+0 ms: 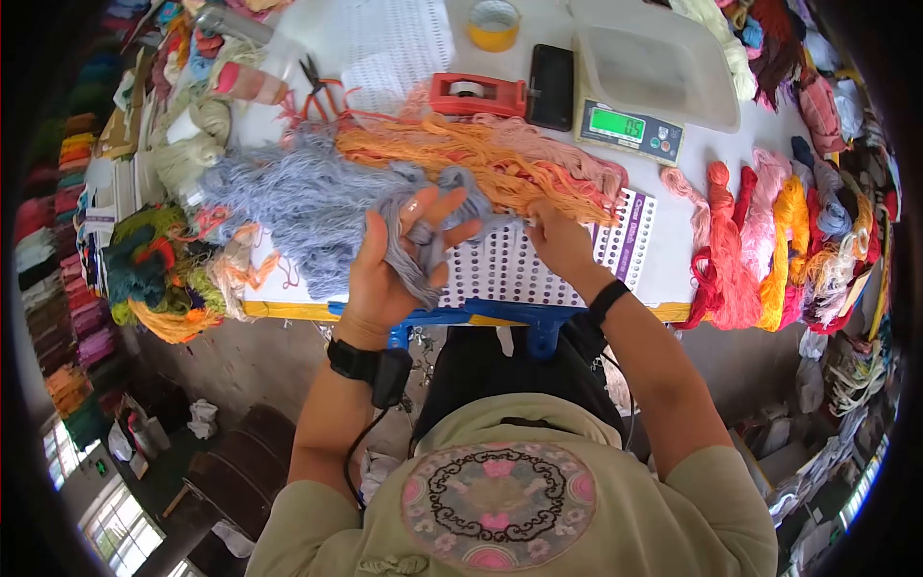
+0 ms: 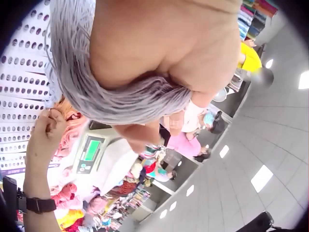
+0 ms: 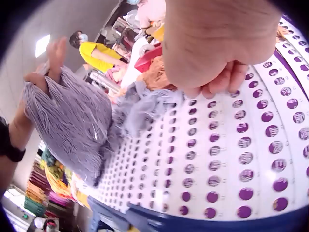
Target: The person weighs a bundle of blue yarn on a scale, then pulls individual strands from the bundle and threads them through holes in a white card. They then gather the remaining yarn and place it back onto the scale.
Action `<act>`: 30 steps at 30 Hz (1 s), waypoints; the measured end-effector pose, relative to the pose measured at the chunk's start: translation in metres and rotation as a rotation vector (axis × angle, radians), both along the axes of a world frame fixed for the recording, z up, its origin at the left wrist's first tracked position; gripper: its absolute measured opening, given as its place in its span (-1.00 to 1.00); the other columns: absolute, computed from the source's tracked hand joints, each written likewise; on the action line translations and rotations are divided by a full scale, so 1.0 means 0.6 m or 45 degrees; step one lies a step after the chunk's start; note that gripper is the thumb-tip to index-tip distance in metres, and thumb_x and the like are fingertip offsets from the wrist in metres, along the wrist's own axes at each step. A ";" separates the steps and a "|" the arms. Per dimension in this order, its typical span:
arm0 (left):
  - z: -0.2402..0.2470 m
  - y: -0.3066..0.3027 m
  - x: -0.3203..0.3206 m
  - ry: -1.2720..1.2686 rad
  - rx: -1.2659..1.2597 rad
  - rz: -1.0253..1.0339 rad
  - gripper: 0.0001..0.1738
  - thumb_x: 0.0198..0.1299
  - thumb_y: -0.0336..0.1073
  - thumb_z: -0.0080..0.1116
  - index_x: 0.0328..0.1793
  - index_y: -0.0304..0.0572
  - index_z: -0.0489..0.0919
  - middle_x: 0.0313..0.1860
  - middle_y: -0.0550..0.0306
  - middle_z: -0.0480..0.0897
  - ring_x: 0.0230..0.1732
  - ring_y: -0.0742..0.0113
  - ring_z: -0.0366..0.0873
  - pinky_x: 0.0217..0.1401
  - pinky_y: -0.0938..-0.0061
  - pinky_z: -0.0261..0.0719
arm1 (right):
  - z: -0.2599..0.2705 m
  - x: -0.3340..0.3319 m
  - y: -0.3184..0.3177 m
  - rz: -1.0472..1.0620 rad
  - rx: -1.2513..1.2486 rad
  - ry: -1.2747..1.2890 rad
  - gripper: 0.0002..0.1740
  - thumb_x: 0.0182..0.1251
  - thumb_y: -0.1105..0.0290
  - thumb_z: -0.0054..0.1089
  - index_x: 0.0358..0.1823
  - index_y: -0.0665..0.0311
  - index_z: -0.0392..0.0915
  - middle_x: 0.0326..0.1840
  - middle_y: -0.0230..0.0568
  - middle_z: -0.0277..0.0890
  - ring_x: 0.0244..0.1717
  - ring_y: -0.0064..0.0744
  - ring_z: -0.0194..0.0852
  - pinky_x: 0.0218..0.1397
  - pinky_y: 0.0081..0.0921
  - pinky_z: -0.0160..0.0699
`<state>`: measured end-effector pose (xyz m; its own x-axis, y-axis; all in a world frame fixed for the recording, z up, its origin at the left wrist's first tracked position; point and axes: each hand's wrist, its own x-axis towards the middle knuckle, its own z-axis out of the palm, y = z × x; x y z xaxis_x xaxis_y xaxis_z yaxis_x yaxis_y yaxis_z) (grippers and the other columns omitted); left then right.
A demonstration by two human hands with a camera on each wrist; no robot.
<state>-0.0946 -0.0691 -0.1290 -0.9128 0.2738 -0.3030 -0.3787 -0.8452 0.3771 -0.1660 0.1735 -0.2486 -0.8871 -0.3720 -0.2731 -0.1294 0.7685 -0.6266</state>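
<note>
Grey-blue yarn hank [image 3: 72, 121], draped over my spread left hand [image 1: 377, 274], likely to keep strands ordered; tail [image 3: 145, 108] pinched in my right hand [image 1: 562, 242]

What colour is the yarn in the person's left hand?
Pale greyish blue, leaning lilac up close; the left wrist view shows the yarn best.

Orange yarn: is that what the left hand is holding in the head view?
No, the left hand holds grey yarn, while the orange yarn lies beyond that hand.
</note>
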 end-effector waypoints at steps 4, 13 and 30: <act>0.053 0.005 0.035 0.214 -0.020 0.097 -0.27 0.37 0.33 -0.32 0.53 0.18 0.23 0.62 -0.07 -0.08 0.60 -0.09 -0.11 0.42 -0.11 0.27 | 0.112 0.037 -0.055 -0.289 -0.643 -0.183 -0.75 0.27 0.45 0.26 -0.05 0.27 0.49 -0.28 -0.34 0.51 -0.41 -0.58 0.41 -0.29 -0.58 0.44; 0.119 -0.037 0.100 0.578 -0.632 -0.028 -0.06 0.31 0.41 -0.28 0.50 -0.26 0.22 0.59 -0.03 0.07 0.59 0.11 -0.02 0.39 0.36 0.30 | 0.285 0.137 -0.169 -0.116 -0.972 -0.350 -0.80 0.17 0.43 0.38 -0.23 0.24 0.53 -0.34 -0.41 0.41 -0.51 -0.70 0.26 -0.42 -0.65 0.29; 0.120 -0.130 0.099 0.206 -0.280 -0.242 -0.25 0.36 0.10 0.01 0.47 -0.29 0.21 0.37 -0.08 0.38 0.36 0.05 0.37 0.15 0.32 0.56 | 0.278 0.111 -0.010 -0.498 -0.690 0.595 -0.76 0.55 0.27 -0.12 -0.17 0.20 0.52 -0.24 -0.40 0.46 -0.16 -0.49 0.41 -0.04 -0.52 0.43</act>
